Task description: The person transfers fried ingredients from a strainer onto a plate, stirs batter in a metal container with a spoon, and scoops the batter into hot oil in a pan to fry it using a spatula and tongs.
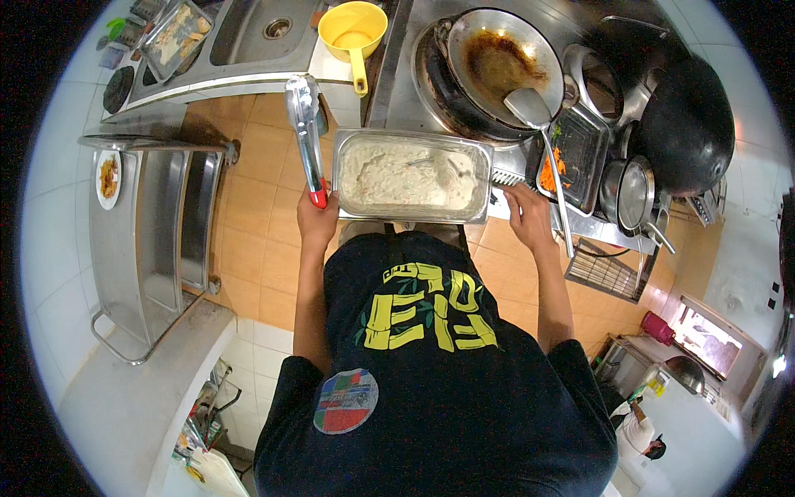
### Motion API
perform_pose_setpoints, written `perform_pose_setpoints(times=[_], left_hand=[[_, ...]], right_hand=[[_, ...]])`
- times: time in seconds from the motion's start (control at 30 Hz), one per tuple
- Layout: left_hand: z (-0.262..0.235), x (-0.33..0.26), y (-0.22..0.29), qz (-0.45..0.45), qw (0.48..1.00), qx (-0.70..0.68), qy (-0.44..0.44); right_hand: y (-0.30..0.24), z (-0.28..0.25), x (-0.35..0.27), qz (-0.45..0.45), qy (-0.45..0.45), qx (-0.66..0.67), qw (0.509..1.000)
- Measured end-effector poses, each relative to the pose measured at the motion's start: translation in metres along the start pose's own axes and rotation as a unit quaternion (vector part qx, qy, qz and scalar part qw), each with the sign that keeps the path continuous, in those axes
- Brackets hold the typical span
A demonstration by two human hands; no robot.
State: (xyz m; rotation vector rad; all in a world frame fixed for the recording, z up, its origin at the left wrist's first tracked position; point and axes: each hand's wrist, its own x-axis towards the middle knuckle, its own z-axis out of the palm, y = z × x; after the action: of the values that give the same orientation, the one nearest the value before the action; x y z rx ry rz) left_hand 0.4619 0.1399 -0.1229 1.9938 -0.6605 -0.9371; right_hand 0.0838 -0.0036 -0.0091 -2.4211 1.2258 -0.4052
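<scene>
Left hand (317,222) clenched on red-tipped steel tongs (305,132) pointing away at the left end of a rectangular steel pan (411,174) of pale creamy mixture, right hand (527,217) gripping the pan's right end, pan held just before the wok (501,66) on the stove

Steel pan (411,214) silver, holding pale cream mixture (406,174). Tongs (305,132) silver with red tips. Ladle cup (354,31) yellow. Wok (501,62) brown-stained. Floor (257,224) tan tiles.
</scene>
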Motion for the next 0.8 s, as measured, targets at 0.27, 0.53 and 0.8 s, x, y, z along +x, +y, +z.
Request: perform_pose_setpoints(times=[0.27, 0.53, 0.8], left_hand=[[0.0, -0.001, 0.006, 0.009, 0.999, -0.035, -0.012], [0.0, 0.007, -0.007, 0.0, 0.999, -0.035, -0.025], [-0.001, -0.002, 0.006, -0.008, 0.999, -0.027, -0.019]], right_hand=[[-0.054, 0.052, -0.003, 0.002, 0.023, 0.131, 0.991], [-0.117, 0.092, 0.077, -0.104, -0.042, 0.107, 0.988], [-0.088, 0.058, 0.059, 0.119, -0.179, 0.181, 0.96]])
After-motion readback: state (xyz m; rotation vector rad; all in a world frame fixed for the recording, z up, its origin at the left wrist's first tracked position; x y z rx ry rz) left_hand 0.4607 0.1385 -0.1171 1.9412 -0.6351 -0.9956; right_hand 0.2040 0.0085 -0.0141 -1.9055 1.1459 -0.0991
